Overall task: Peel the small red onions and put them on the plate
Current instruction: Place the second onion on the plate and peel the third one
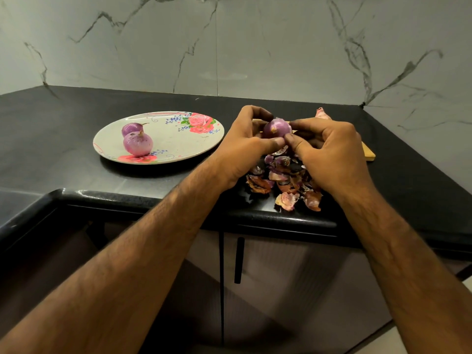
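A small red onion [277,127], mostly bare of skin, is held above the black counter between both hands. My left hand [245,146] grips it from the left with curled fingers and thumb. My right hand [329,149] pinches it from the right. On the left stands a white flowered plate [178,139]. Two peeled onions lie on it, one nearer [138,143] and one behind [131,129]. A heap of onion skins [283,180] lies on the counter under my hands.
A wooden board [369,153] lies behind my right hand, mostly hidden. Another unpeeled onion or skin piece [323,114] shows beyond it. The marble wall closes the back and right. The counter's front edge [153,200] runs below my wrists, with a sink recess at the left.
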